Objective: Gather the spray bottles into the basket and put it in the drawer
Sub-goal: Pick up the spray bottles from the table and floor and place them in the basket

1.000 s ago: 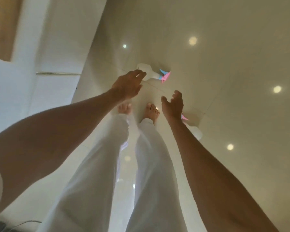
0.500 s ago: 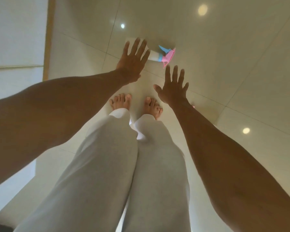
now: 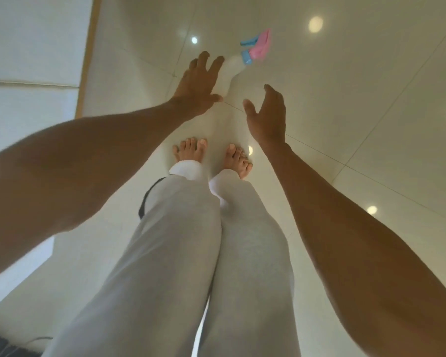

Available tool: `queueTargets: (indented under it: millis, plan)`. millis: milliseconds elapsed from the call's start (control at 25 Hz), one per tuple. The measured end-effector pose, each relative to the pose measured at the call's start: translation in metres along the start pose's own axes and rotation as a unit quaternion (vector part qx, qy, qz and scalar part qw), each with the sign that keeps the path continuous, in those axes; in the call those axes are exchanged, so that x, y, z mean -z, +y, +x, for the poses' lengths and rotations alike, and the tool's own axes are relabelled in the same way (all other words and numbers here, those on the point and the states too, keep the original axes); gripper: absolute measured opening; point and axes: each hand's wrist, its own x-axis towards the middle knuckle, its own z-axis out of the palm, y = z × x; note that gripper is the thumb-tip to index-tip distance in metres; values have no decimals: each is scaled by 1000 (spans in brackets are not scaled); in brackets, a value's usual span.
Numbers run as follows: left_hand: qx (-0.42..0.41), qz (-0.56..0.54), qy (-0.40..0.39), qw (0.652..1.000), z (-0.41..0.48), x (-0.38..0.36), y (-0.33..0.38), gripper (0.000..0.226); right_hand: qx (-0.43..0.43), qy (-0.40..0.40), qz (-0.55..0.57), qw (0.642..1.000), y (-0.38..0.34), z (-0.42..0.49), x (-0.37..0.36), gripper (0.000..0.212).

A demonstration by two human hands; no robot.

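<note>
A white spray bottle (image 3: 231, 70) with a pink and blue trigger head lies on the glossy tiled floor ahead of my bare feet. My left hand (image 3: 197, 85) reaches down over the bottle's body, fingers spread, thumb by its base; it covers the bottle's left side, and no closed grip shows. My right hand (image 3: 267, 115) hangs open just right of the bottle and nearer to me, apart from it, holding nothing. No basket or drawer is in view.
White cabinet fronts (image 3: 34, 60) with a wooden edge strip (image 3: 86, 60) run along the left. My legs in white trousers (image 3: 180, 253) fill the lower middle. A dark object with a cable (image 3: 0, 345) sits at the bottom left. Ceiling lights reflect off the cream floor tiles (image 3: 358, 99).
Both hands have dropped closer to the floor. My left hand now sits against the white bottle. A second bottle, seen by my right wrist a second ago, is no longer visible.
</note>
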Motion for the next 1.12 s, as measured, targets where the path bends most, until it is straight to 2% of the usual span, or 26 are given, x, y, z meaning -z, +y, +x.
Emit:
queueTargets:
  millis: [160,280,440,560,680,760,880,1040,1120]
  plan:
    - [20,-209,71,975,-101,44,25,91,7,73,155,985,-71,-58,40,54]
    - [37,-311,128,941,-203,105,34,88,49,68,248,965,-146,-134,81,42]
    - [93,-371,176,907,-333,188,29,89,126,-8,281,951,-245,-244,120,28]
    - [129,-374,258,881,-412,227,4,89,193,-78,259,943,-307,-309,124,24]
    - [188,-369,349,840,-478,240,-38,87,267,-148,244,921,-368,-361,94,24]
    - [241,-375,412,795,-503,245,-72,86,332,-168,212,904,-406,-384,60,30]
    - [302,-399,497,709,-518,253,-129,80,422,-173,142,878,-465,-400,1,34]
    - [354,-508,545,565,-516,268,-204,77,506,-169,74,843,-536,-404,-68,31]
    - [364,-521,556,535,-506,277,-225,71,531,-161,45,831,-557,-396,-87,30]
